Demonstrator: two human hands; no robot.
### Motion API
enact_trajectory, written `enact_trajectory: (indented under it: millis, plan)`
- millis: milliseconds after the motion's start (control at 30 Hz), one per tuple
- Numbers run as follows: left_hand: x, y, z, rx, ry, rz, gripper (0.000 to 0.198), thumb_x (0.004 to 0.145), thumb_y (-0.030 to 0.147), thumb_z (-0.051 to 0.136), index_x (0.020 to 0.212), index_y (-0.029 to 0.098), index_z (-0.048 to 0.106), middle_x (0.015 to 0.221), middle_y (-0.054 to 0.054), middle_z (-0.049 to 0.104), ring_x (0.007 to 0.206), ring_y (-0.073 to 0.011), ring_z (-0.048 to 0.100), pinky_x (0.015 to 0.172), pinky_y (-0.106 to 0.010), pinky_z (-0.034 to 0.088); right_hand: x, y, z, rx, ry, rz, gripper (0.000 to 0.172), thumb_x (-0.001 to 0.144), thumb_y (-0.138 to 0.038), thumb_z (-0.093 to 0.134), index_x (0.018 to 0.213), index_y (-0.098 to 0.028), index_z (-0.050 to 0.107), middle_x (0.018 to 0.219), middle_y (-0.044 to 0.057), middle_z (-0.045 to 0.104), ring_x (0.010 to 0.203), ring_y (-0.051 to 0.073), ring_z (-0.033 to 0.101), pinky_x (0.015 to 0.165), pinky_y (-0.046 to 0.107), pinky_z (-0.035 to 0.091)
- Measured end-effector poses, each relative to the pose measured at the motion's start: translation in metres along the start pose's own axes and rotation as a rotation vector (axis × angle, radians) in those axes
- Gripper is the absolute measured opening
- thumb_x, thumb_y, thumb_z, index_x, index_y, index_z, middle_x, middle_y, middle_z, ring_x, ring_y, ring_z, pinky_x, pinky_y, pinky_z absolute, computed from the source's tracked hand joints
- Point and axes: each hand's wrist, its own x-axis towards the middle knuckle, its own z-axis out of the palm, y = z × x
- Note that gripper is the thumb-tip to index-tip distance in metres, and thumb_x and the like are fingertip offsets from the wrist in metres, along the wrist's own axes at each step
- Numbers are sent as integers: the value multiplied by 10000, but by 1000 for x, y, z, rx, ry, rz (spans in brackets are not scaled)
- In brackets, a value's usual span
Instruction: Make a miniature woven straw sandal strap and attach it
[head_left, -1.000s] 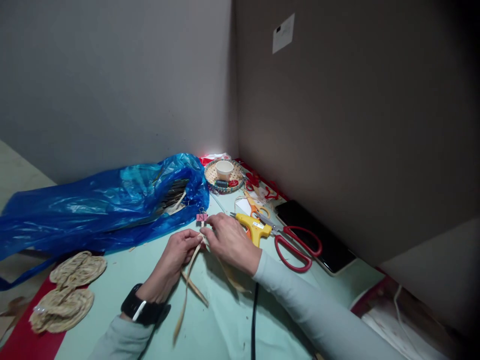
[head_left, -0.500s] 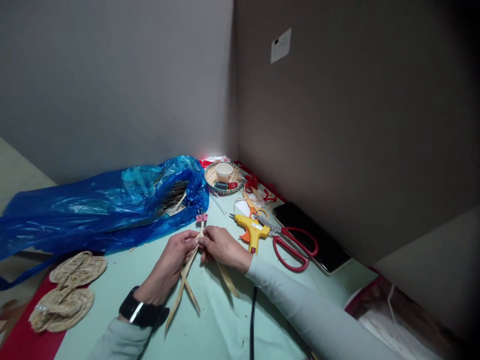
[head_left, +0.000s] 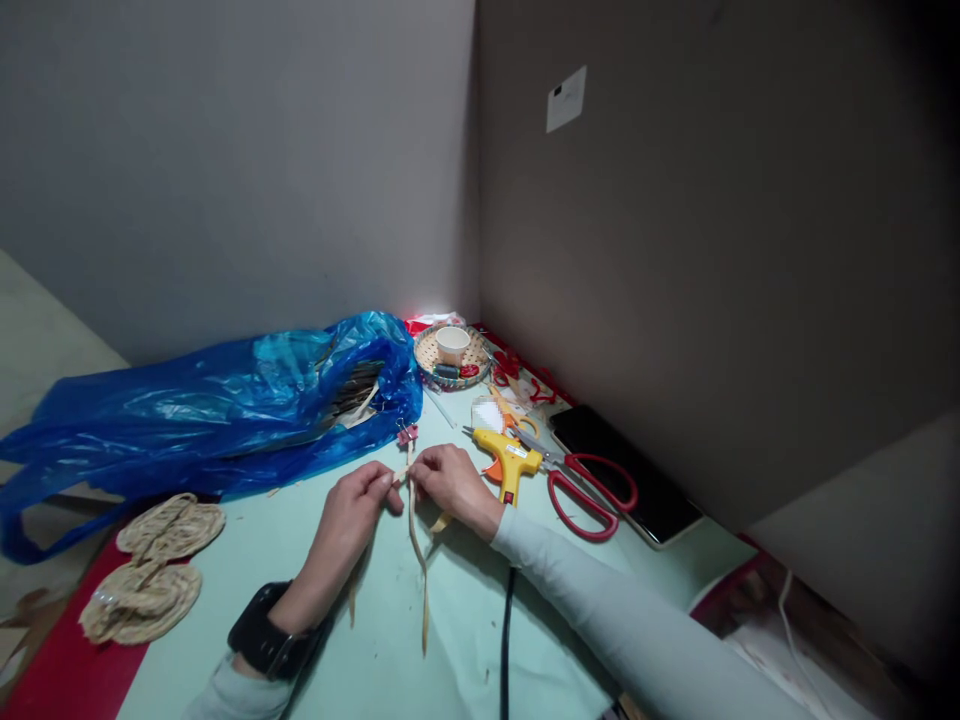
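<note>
My left hand (head_left: 352, 515) and my right hand (head_left: 450, 485) meet over the pale green table (head_left: 450, 640), fingers pinched on thin tan straw strips (head_left: 417, 545). The strips run up to a small pink binder clip (head_left: 407, 434) just beyond my fingertips and trail down toward me. A black watch (head_left: 264, 640) sits on my left wrist. A yellow glue gun (head_left: 510, 458) lies just right of my right hand.
A blue plastic bag (head_left: 202, 410) with dark strips inside fills the left back. Two coiled straw mats (head_left: 154, 570) lie at the left. Red scissors (head_left: 592, 485), a black phone (head_left: 637, 470), a small basket (head_left: 450, 355) with a cup, and a black cable (head_left: 510, 640) are nearby.
My right hand drew back toward my left and both now pinch the strips just below the clip. The loose strip ends swung from left-slanting to hanging nearly straight toward me.
</note>
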Motion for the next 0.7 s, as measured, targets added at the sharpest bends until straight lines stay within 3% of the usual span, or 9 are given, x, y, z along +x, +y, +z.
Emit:
enact_trajectory:
  millis: [100,200,367,467,533,633,700]
  plan:
    - [-14,11,3,276,33,17,281,949,342,628,1179,182,650,1203,-81,683,1001,-242,682,855,-453,577,-1,2,1,39,3,0,287,974,-342,622,1192,-155,637,1186,81,661,980,217,672,835,407,576]
    - [-30,18,21,473,10,64,225,951,316,629,1120,174,670,1162,-77,698,1019,-239,678,891,-472,560,-1,4,-1,80,5,3,307,960,-341,639,1201,-151,639,1216,78,651,997,234,667,823,400,579]
    - [-48,26,44,599,-58,116,222,944,167,617,1161,144,660,1136,-90,710,1068,-272,669,960,-541,511,-1,6,-7,137,-13,6,331,954,-337,647,1229,-155,627,1253,81,634,1022,247,660,827,405,580]
    - [-43,30,29,547,-123,129,127,921,106,619,1004,135,710,1010,-78,736,1014,-263,678,962,-532,499,-1,6,-6,156,-32,9,330,956,-339,644,1231,-156,624,1250,83,634,1026,246,659,835,412,579]
    - [-28,29,9,463,-151,111,115,926,267,661,940,163,710,928,-29,735,907,-216,693,880,-453,550,-1,6,-5,164,-38,6,325,960,-336,641,1230,-157,623,1243,86,637,1019,238,662,832,411,580]
    - [1,21,-15,303,-90,27,267,944,375,630,1096,160,672,1092,-57,711,932,-232,696,817,-431,583,-2,6,-3,162,-46,-3,308,960,-330,641,1212,-154,630,1214,85,650,978,219,670,797,385,586]
    - [17,13,-17,188,-127,-14,302,949,349,629,1193,171,637,1186,-85,684,983,-236,687,836,-449,583,-2,6,0,148,-53,-8,298,961,-326,640,1203,-152,633,1194,83,657,951,207,675,775,370,589]
